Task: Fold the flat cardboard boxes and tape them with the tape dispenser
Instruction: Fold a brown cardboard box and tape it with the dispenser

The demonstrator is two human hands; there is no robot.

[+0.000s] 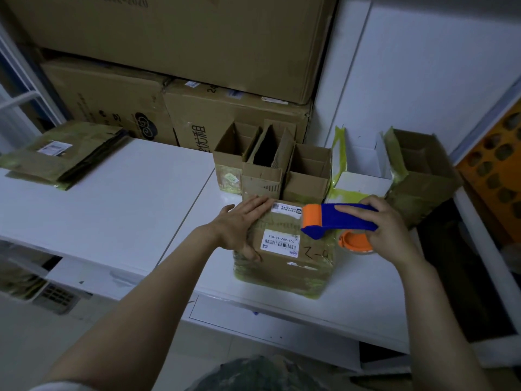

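Observation:
A folded brown cardboard box [284, 266] with white shipping labels and yellowish old tape stands near the front edge of the white table [127, 204]. My left hand [239, 224] lies flat with straight fingers on the box's top left part, thumb down its side. My right hand [392, 230] grips the blue and orange tape dispenser [335, 220], which hovers over the right side of the box top, its orange roller end pointing left. A stack of flat cardboard boxes [62, 153] lies at the table's far left.
Several open folded boxes [270, 162] stand in a row behind the box, with a white one [363, 170] and a brown one [417, 170] to the right. Large cartons [174, 52] are stacked against the back wall. An orange perforated panel [499, 165] leans at the right.

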